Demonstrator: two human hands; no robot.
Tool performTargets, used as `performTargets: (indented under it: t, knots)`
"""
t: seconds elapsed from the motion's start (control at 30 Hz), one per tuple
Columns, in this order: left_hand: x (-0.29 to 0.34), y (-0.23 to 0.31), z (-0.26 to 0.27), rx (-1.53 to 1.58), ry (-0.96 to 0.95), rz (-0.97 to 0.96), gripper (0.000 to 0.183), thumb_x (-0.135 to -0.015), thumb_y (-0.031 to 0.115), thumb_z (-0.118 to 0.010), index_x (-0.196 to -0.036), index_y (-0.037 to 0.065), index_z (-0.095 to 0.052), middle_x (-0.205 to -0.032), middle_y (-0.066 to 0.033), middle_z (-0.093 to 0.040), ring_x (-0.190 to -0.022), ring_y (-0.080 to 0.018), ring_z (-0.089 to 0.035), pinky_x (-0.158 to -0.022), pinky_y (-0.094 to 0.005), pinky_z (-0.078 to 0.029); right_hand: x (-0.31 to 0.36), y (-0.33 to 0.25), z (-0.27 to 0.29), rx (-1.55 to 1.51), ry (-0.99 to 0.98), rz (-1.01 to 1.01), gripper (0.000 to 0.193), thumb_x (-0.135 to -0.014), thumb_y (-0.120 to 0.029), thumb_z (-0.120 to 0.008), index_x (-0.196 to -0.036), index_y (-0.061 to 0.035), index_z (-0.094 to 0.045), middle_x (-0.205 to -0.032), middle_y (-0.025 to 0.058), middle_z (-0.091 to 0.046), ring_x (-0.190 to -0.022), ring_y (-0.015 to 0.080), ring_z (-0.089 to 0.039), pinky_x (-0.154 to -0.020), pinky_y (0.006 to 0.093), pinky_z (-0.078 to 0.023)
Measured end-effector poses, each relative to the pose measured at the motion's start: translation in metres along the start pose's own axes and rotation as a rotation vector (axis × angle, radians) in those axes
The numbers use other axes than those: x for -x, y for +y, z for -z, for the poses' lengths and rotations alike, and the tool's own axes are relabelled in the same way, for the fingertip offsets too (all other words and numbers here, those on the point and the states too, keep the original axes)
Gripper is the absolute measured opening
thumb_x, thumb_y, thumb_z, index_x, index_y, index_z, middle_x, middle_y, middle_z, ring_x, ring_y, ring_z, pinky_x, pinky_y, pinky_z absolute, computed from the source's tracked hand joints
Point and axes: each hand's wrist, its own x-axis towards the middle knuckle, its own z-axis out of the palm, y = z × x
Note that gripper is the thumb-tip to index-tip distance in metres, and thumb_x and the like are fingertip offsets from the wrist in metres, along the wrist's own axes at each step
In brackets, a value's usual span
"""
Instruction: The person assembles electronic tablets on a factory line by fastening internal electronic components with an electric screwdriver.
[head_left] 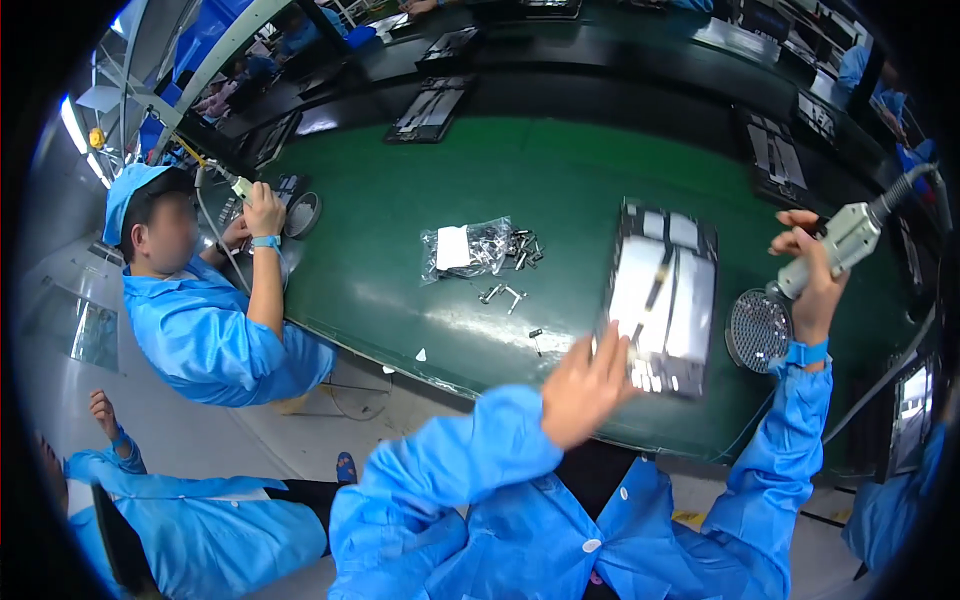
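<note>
My left hand (585, 388) lies with stretched fingers on the near left edge of a flat device panel (662, 290), slightly blurred. Large silver-white blocks, like battery cells, and dark strips cover the panel within its black frame. At the right, my right hand (815, 275) is wrapped round a pale electric screwdriver (838, 245), with some fingers lifted off its body. The screwdriver's lower end points down at a round dish (758, 330) with a perforated or dotted plate. Both wrists and forearms are in blue sleeves.
A clear bag of small metal parts (468, 250) lies mid-table, with loose parts (522, 250) beside it. Another small part (537, 340) sits nearer me. At left, a co-worker (210, 290) holds another screwdriver. More panels (430, 108) line the dark far strip. A cable (905, 185) trails at right.
</note>
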Motion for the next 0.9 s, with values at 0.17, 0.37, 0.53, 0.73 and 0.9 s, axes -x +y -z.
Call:
performTargets:
  t: [0.17,0.37,0.53,0.73,0.9]
  knots:
    - [-0.126,-0.092,-0.048,-0.196,0.01,0.042,0.067,-0.086,0.048,-0.065,-0.125,-0.006,-0.057,-0.135,-0.0227,-0.055,-0.091,-0.0371,-0.064,-0.08,-0.0407,-0.056,-0.006,-0.009,0.045,0.159,0.088,-0.087,0.023,-0.089,-0.005,-0.058,-0.108,0.0049,-0.065,-0.102,0.0151,-0.071,-0.053,0.0112,-0.057,-0.046,0.0239,-0.044]
    - [-0.244,-0.192,-0.097,-0.204,0.09,-0.004,0.057,-0.09,0.043,-0.064,-0.122,-0.004,-0.059,-0.13,-0.0248,-0.058,-0.101,-0.042,-0.064,-0.086,-0.0452,-0.053,-0.006,0.009,0.084,0.152,0.222,-0.092,0.022,-0.087,-0.003,-0.057,-0.105,0.0062,-0.065,-0.099,0.0151,-0.071,-0.048,0.0102,-0.053,-0.042,0.0241,-0.039]
    - [-0.273,-0.259,-0.119,-0.089,0.115,0.022,0.06,-0.091,0.044,-0.065,-0.131,0.001,-0.057,-0.138,-0.0216,-0.054,-0.103,-0.0475,-0.062,-0.091,-0.0472,-0.053,-0.01,0.007,0.09,0.074,0.309,-0.083,0.02,-0.086,-0.003,-0.056,-0.102,0.0068,-0.065,-0.094,0.0163,-0.071,-0.046,0.011,-0.052,-0.041,0.0246,-0.039]
    - [-0.302,-0.154,-0.065,-0.088,0.525,-0.207,0.041,-0.066,0.038,-0.073,-0.095,0.01,-0.074,-0.106,-0.0186,-0.063,-0.101,-0.037,-0.058,-0.086,-0.0537,-0.045,-0.002,0.023,0.089,0.238,0.198,-0.04,0.016,-0.088,-0.006,-0.067,-0.1,0.0036,-0.071,-0.082,0.0051,-0.068,-0.051,0.0075,-0.053,-0.047,0.0246,-0.039]
    - [-0.367,0.008,-0.088,0.591,0.202,0.564,0.094,-0.078,0.047,-0.075,-0.14,-0.013,-0.039,-0.139,-0.0366,-0.045,-0.126,-0.0482,-0.049,-0.107,-0.0502,-0.041,0.01,0.032,0.087,0.249,0.034,-0.051,0.027,-0.091,-0.005,-0.057,-0.112,0.001,-0.072,-0.112,0.0033,-0.068,-0.057,0.0062,-0.049,-0.052,0.0232,-0.035]
